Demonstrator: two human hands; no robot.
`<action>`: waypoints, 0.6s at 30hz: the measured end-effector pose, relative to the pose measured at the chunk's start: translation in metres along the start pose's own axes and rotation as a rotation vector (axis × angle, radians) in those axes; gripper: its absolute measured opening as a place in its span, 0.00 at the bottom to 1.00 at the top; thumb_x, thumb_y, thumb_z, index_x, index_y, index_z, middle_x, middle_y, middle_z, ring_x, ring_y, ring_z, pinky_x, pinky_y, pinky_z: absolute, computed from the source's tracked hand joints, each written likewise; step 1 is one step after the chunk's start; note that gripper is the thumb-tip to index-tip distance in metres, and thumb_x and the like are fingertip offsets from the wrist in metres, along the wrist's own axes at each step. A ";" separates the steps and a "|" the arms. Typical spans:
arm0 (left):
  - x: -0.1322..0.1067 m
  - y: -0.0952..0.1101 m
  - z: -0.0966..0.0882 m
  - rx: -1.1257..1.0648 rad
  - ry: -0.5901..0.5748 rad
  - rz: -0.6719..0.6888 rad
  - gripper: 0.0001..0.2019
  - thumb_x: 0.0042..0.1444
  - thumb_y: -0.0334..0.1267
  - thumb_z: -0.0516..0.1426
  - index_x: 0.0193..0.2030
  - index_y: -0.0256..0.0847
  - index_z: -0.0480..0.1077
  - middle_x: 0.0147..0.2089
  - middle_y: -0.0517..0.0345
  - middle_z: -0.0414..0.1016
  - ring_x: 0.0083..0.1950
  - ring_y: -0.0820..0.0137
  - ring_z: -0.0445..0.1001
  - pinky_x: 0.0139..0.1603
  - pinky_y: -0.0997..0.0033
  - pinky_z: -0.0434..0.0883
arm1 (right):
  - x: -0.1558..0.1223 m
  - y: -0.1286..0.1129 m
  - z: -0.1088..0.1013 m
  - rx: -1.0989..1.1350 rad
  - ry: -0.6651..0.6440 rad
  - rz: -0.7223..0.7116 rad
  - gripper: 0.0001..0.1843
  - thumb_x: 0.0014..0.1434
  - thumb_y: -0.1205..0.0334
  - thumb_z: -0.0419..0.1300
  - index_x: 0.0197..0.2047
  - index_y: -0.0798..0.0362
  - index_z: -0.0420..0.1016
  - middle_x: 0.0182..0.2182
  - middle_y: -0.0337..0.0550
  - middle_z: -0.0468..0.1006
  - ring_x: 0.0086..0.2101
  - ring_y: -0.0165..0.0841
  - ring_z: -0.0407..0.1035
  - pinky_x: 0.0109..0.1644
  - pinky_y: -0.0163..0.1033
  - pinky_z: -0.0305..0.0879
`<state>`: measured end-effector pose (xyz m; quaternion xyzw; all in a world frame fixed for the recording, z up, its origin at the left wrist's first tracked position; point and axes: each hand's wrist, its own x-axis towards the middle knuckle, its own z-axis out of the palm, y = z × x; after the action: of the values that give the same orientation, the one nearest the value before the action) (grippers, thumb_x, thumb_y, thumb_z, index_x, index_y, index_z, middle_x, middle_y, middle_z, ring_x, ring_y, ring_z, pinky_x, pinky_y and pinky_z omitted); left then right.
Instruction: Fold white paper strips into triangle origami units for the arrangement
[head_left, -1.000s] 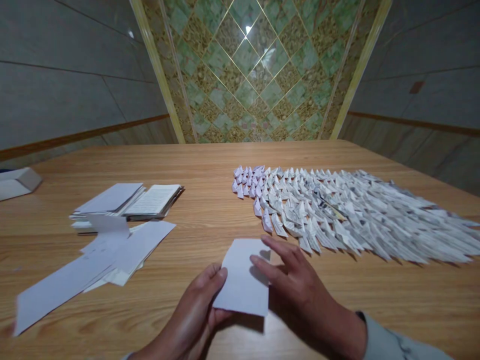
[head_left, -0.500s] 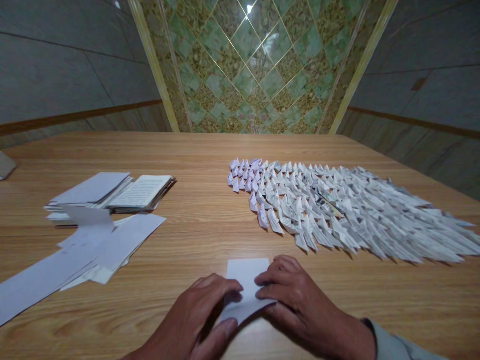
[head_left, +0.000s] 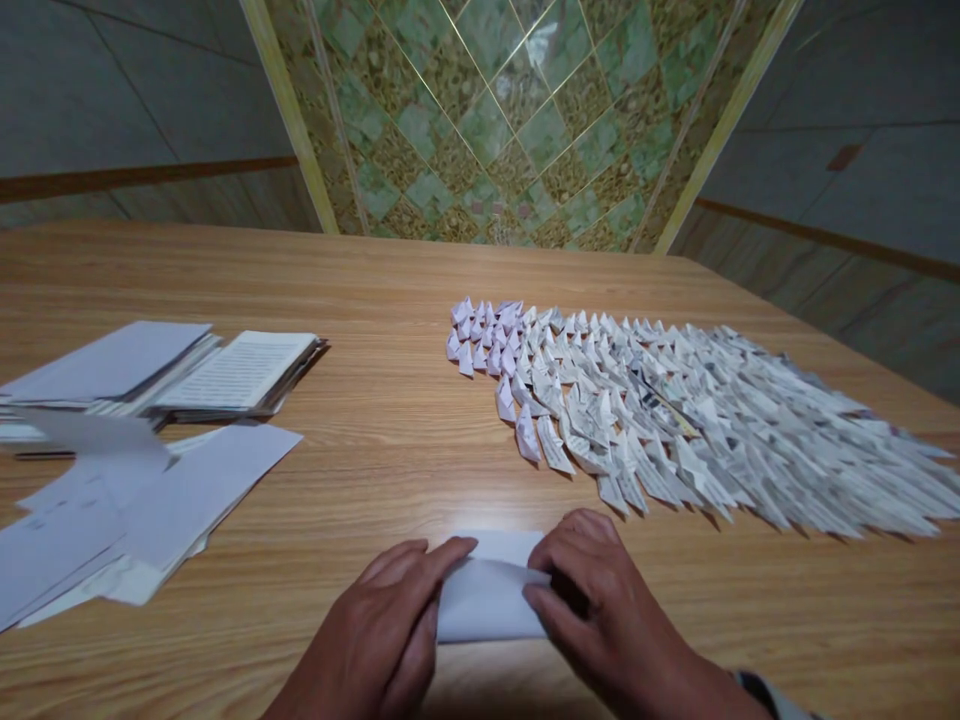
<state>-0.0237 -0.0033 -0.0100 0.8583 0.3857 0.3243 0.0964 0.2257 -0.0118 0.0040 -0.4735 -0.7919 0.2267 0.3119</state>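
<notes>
A small white sheet of paper [head_left: 491, 605] lies on the table close in front of me, its near part bent up and over toward the far edge. My left hand [head_left: 390, 610] grips the left side of the sheet, the index finger stretched along its upper left corner. On the right side, my right hand [head_left: 596, 590] pinches the raised edge between thumb and fingers. A strip of the far part of the sheet shows beyond the folded-over layer. Parts of both side edges are hidden by my fingers.
Many small folded paper boats [head_left: 675, 420], lilac at the left end and printed white elsewhere, stand in rows at the right. Stacks of paper [head_left: 240, 370] and loose white sheets [head_left: 214, 485] lie at the left of the wooden table [head_left: 375, 440]. A tiled wall [head_left: 517, 120] rises behind.
The near part of the sheet has been bent up and over toward its far edge. Both hands have shifted to the sheet's sides. The view has tilted down slightly.
</notes>
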 end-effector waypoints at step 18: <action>-0.013 -0.007 0.015 0.096 -0.091 0.095 0.21 0.65 0.28 0.51 0.60 0.54 0.69 0.53 0.58 0.81 0.53 0.61 0.79 0.66 0.52 0.68 | 0.006 0.009 0.009 -0.168 0.068 -0.086 0.15 0.58 0.73 0.63 0.48 0.51 0.71 0.32 0.41 0.77 0.32 0.38 0.68 0.37 0.41 0.59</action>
<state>-0.0248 -0.0071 -0.0311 0.8932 0.3547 0.2703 0.0573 0.2230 -0.0031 -0.0068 -0.4709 -0.8167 0.1297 0.3074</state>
